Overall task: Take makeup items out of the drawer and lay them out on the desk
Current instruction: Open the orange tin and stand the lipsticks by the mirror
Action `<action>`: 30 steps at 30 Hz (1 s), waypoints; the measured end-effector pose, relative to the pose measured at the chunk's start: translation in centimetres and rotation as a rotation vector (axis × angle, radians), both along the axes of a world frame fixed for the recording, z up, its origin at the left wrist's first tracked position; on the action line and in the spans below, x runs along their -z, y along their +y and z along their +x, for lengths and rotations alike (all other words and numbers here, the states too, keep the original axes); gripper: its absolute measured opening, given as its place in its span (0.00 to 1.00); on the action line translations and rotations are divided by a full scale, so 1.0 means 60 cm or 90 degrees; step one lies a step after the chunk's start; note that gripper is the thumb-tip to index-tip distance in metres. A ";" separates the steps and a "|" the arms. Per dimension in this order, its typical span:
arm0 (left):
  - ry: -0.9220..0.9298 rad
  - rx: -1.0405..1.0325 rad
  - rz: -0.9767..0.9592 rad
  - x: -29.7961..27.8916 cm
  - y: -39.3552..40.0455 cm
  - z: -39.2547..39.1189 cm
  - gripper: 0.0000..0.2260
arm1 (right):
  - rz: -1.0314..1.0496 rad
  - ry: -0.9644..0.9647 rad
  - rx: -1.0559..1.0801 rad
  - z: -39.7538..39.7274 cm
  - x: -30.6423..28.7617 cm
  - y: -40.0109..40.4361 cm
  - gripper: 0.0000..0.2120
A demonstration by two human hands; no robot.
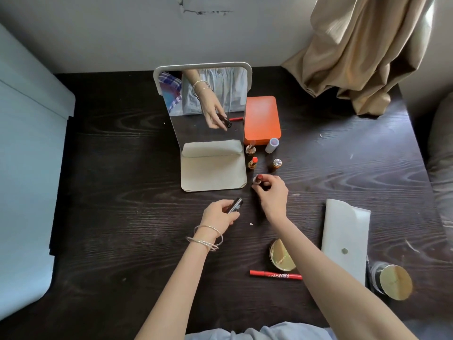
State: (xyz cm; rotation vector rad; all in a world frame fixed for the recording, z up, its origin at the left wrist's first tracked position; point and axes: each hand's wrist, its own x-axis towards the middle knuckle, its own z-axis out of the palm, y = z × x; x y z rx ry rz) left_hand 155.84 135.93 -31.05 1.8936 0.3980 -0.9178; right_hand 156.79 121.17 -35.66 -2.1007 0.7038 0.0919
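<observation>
On the dark wooden desk (127, 168) my right hand (272, 195) pinches an open lipstick (258, 179) with a reddish tip, standing upright just right of the mirror base. My left hand (220, 213) holds a dark shiny lipstick cap (235, 204) above the desk. Behind stand an orange-tipped lipstick (253, 163), a gold tube (250, 149), a jewel-topped tube (277, 164) and a white tube (271, 145). A red pencil (275, 275), a gold compact (280, 258) and a gold-lidded jar (392, 282) lie near the front right. No drawer is in view.
A standing mirror (208, 109) on a cream base is at the desk's middle back, with an orange box (262, 119) to its right. A white pouch (345, 239) lies at right. A beige curtain (362, 52) hangs over the back right corner. A pale blue surface (27, 168) borders the left.
</observation>
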 end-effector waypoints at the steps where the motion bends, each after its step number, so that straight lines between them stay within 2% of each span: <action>1: -0.014 -0.007 0.003 -0.001 0.000 0.001 0.16 | -0.001 -0.001 -0.002 0.002 0.000 0.001 0.09; 5: -0.093 -0.033 0.048 0.000 -0.003 0.007 0.11 | 0.005 -0.009 -0.012 0.001 -0.002 0.005 0.08; 16: -0.158 -0.057 0.032 0.004 -0.025 0.013 0.12 | -0.017 -0.003 -0.051 -0.001 0.000 0.010 0.10; 20: -0.172 -0.050 0.023 0.003 -0.036 0.013 0.14 | 0.060 -0.004 -0.021 -0.005 -0.007 0.000 0.16; 22: -0.185 -0.047 0.009 0.002 -0.046 0.012 0.14 | 0.095 0.010 -0.006 -0.014 -0.016 -0.014 0.16; 24: -0.196 -0.044 -0.006 0.000 -0.058 0.011 0.14 | 0.131 0.032 -0.038 -0.031 -0.021 -0.031 0.15; 28: -0.205 -0.025 -0.035 -0.001 -0.090 0.006 0.15 | 0.199 0.079 -0.162 -0.072 -0.030 -0.056 0.22; 30: -0.203 -0.015 -0.044 0.000 -0.103 0.004 0.15 | 0.198 0.067 -0.155 -0.084 -0.031 -0.061 0.19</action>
